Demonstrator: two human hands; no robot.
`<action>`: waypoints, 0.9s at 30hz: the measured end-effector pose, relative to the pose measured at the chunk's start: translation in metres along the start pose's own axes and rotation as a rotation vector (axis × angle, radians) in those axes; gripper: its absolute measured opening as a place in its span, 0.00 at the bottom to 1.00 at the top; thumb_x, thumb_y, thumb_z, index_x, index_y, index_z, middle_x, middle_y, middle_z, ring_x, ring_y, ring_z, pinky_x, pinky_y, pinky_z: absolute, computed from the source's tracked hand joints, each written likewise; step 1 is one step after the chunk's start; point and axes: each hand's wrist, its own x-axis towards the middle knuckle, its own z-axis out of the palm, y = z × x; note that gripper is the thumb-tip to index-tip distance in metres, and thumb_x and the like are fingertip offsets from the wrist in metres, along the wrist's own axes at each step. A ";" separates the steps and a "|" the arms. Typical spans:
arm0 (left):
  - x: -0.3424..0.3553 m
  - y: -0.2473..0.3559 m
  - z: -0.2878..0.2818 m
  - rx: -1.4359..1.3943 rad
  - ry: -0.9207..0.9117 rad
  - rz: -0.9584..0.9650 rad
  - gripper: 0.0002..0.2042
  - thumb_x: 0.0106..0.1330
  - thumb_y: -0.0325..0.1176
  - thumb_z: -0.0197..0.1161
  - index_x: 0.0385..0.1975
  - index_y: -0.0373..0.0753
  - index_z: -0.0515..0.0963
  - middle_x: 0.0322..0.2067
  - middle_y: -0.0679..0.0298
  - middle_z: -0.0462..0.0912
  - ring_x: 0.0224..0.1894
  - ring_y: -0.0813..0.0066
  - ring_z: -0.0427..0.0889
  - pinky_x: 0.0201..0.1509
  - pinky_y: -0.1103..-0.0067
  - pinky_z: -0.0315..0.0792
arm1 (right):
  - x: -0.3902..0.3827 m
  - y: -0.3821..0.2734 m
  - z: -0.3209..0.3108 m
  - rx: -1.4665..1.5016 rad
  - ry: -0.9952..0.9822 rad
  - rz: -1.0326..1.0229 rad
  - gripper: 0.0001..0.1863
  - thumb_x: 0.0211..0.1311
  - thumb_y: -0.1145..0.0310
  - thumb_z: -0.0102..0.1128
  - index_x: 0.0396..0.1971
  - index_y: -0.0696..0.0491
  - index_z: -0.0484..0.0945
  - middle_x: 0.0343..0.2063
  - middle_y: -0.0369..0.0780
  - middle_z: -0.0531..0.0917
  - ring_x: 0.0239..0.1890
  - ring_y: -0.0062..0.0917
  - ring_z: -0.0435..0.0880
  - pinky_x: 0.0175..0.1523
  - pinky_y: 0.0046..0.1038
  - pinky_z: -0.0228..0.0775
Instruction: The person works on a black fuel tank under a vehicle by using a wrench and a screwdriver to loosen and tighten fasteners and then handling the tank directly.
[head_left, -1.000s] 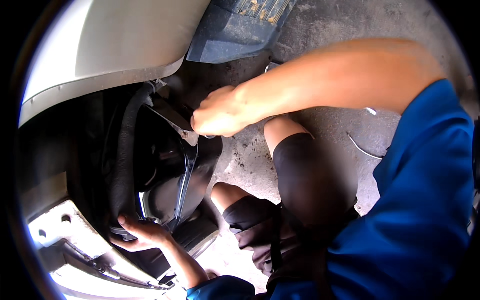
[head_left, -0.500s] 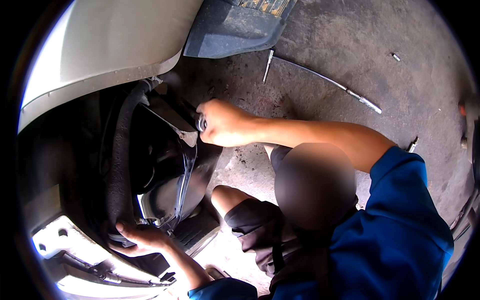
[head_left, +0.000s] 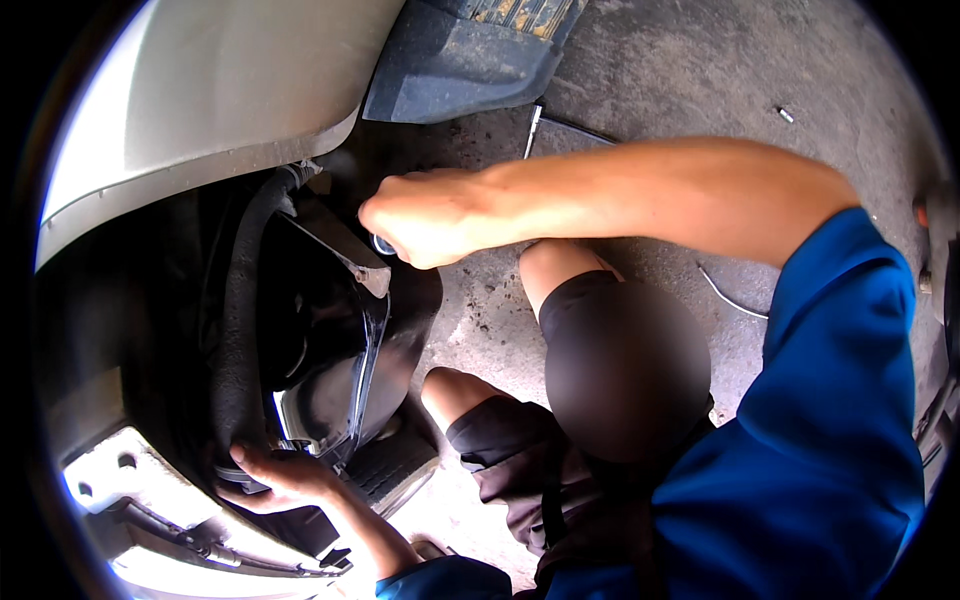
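Observation:
My left hand [head_left: 278, 480] is closed round the lower end of a thick black ribbed hose [head_left: 240, 330] inside the vehicle's wheel-arch opening. The hose runs up to a clamped end by the body panel. My right hand [head_left: 425, 215] is closed beside a metal bracket [head_left: 373, 278], gripping a tool with a shiny round metal end [head_left: 381, 244]; most of that tool is hidden by my fingers. Below the bracket lies a glossy black curved part [head_left: 330, 400].
A pale body panel [head_left: 240, 90] and a dark mudguard-like part [head_left: 465, 60] hang above. On the concrete floor lie a T-handle wrench [head_left: 533, 130], partly behind my right forearm, a small socket [head_left: 786, 115] and a thin curved pale strip [head_left: 728, 295]. My bent knees [head_left: 455, 390] are close by.
My right hand has shifted slightly left and up, its elbow swinging up and right, and now covers much of the T-handle wrench. My left hand has stayed on the hose.

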 end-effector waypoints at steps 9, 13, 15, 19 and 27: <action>-0.004 0.005 0.009 0.001 0.074 0.057 0.35 0.59 0.36 0.73 0.62 0.25 0.64 0.50 0.43 0.76 0.51 0.56 0.79 0.59 0.67 0.75 | -0.006 0.018 0.020 0.176 0.184 0.048 0.08 0.52 0.78 0.60 0.29 0.66 0.72 0.23 0.57 0.81 0.29 0.49 0.85 0.31 0.42 0.76; 0.001 -0.003 -0.003 0.021 0.052 0.010 0.41 0.58 0.40 0.73 0.66 0.31 0.58 0.57 0.42 0.70 0.56 0.51 0.76 0.63 0.61 0.72 | -0.001 0.011 0.066 0.463 0.568 0.191 0.10 0.52 0.76 0.62 0.30 0.67 0.74 0.18 0.53 0.80 0.23 0.39 0.85 0.27 0.36 0.75; -0.001 -0.003 -0.004 0.009 0.081 0.017 0.39 0.60 0.37 0.71 0.67 0.29 0.57 0.55 0.44 0.73 0.55 0.54 0.77 0.64 0.62 0.69 | -0.007 -0.001 0.064 0.748 0.509 0.348 0.10 0.53 0.74 0.64 0.30 0.65 0.75 0.15 0.43 0.79 0.20 0.24 0.80 0.28 0.31 0.71; -0.008 0.010 0.007 -0.031 0.137 -0.040 0.40 0.55 0.41 0.74 0.66 0.34 0.60 0.59 0.43 0.67 0.58 0.51 0.73 0.63 0.59 0.72 | -0.006 -0.005 0.074 0.971 0.632 0.355 0.11 0.52 0.73 0.62 0.15 0.60 0.72 0.12 0.32 0.72 0.17 0.16 0.67 0.24 0.30 0.60; -0.008 0.004 0.008 -0.170 0.114 -0.047 0.38 0.54 0.30 0.73 0.67 0.44 0.62 0.54 0.50 0.73 0.53 0.54 0.77 0.58 0.60 0.75 | 0.037 -0.016 -0.006 0.814 0.228 0.507 0.14 0.52 0.76 0.59 0.11 0.57 0.68 0.09 0.37 0.70 0.09 0.20 0.68 0.13 0.30 0.54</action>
